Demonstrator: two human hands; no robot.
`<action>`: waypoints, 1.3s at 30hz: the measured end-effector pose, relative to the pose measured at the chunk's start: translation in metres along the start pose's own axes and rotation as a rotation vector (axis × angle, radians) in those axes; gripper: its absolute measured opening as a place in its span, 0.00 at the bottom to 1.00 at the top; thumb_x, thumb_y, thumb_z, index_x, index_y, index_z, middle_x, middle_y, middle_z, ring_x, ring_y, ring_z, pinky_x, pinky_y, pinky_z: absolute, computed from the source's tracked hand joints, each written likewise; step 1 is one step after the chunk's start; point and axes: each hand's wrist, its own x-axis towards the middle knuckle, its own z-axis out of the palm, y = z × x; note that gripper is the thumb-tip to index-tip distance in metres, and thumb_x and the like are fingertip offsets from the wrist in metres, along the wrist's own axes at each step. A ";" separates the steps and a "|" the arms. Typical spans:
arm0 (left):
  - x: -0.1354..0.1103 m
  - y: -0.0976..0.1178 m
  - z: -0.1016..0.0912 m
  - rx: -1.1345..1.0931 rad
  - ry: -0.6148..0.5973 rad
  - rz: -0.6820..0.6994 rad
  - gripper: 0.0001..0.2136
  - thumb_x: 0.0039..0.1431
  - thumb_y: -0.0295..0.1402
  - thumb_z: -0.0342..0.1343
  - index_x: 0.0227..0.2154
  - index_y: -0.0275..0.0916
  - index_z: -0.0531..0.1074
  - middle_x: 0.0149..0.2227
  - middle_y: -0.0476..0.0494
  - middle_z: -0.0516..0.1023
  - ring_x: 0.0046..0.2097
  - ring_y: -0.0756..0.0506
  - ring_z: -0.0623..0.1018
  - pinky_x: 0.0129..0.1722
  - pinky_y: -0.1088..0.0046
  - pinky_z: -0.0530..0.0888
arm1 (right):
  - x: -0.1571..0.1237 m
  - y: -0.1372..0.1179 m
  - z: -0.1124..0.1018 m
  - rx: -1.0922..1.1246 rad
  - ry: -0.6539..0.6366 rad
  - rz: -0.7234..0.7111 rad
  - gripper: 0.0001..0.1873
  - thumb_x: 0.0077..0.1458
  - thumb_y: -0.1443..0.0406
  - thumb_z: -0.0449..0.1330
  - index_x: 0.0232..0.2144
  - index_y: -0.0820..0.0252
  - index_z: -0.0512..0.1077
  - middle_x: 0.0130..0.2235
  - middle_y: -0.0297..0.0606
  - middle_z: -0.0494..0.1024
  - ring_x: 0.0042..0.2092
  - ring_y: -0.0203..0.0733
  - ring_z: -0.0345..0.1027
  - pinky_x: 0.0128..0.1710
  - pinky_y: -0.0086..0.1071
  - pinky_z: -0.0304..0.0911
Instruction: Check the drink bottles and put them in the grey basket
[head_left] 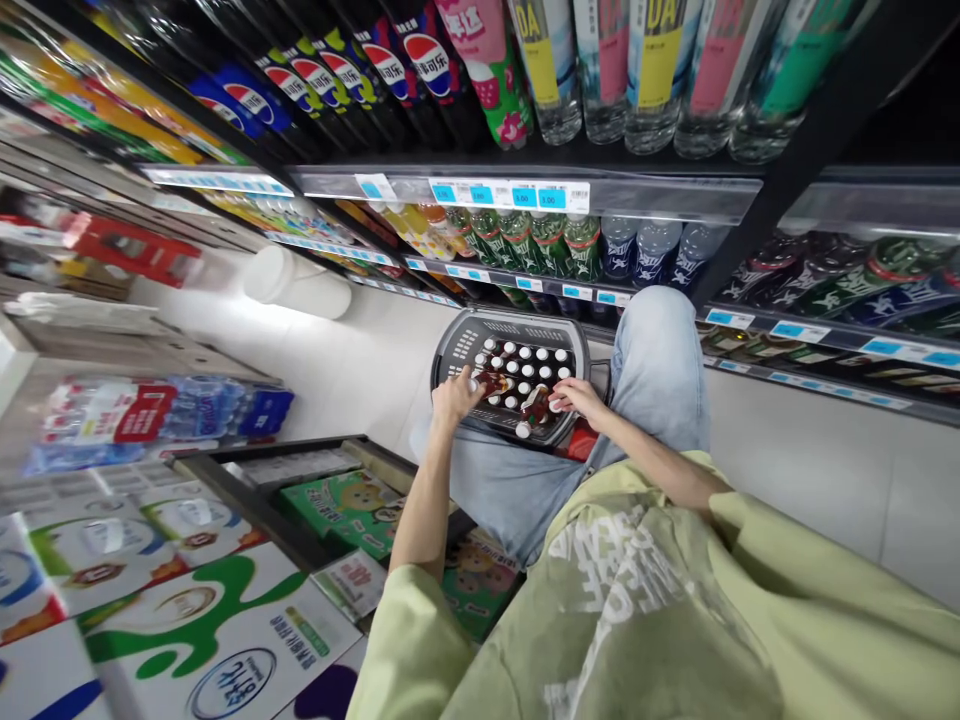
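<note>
A grey plastic basket (457, 345) sits on the floor in front of my knees, packed with several small brown bottles with white caps (529, 365). My left hand (456, 397) is closed around one bottle lying tilted at the basket's near left side. My right hand (576, 397) is closed on another bottle at the basket's near right side. Both bottles lie on top of the upright ones.
A drinks shelf (525, 195) with price tags runs ahead, holding cola, water and green bottles. Milk cartons (217, 620) and a pack of water (157, 415) stand at my left. A white tub (296, 282) lies on the tiled floor (360, 350) farther down the aisle.
</note>
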 end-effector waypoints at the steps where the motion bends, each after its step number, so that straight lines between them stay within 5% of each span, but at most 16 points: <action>1: 0.003 -0.001 0.006 0.013 -0.033 0.003 0.24 0.75 0.51 0.51 0.63 0.39 0.71 0.52 0.26 0.85 0.55 0.27 0.84 0.51 0.58 0.75 | -0.001 -0.002 0.001 -0.014 0.012 0.009 0.06 0.59 0.70 0.68 0.29 0.58 0.79 0.30 0.39 0.87 0.26 0.36 0.79 0.24 0.22 0.67; 14: 0.007 0.015 0.063 0.152 -0.286 0.179 0.24 0.69 0.45 0.59 0.64 0.43 0.71 0.59 0.30 0.83 0.59 0.28 0.83 0.56 0.55 0.77 | -0.007 -0.008 0.005 -0.131 0.045 0.068 0.06 0.64 0.71 0.63 0.34 0.59 0.77 0.32 0.36 0.87 0.29 0.34 0.80 0.28 0.22 0.67; 27: 0.019 0.021 0.074 0.066 -0.147 0.216 0.26 0.70 0.41 0.56 0.68 0.42 0.69 0.63 0.29 0.78 0.60 0.28 0.81 0.54 0.53 0.78 | -0.007 -0.009 0.006 -0.152 0.063 0.077 0.08 0.67 0.71 0.60 0.35 0.59 0.77 0.32 0.36 0.87 0.30 0.33 0.79 0.29 0.22 0.66; 33: 0.019 0.036 0.082 0.119 -0.249 0.231 0.29 0.69 0.38 0.58 0.71 0.44 0.69 0.62 0.31 0.81 0.59 0.30 0.81 0.57 0.56 0.76 | -0.006 -0.008 0.004 -0.145 0.073 0.073 0.08 0.66 0.71 0.60 0.34 0.59 0.77 0.32 0.36 0.87 0.30 0.33 0.79 0.29 0.21 0.66; 39: 0.019 0.035 0.084 0.131 -0.336 0.117 0.28 0.68 0.45 0.63 0.67 0.40 0.75 0.60 0.26 0.82 0.59 0.29 0.82 0.57 0.57 0.75 | -0.005 -0.007 0.003 -0.145 0.067 0.065 0.05 0.65 0.70 0.62 0.35 0.59 0.77 0.32 0.36 0.87 0.30 0.34 0.79 0.28 0.21 0.66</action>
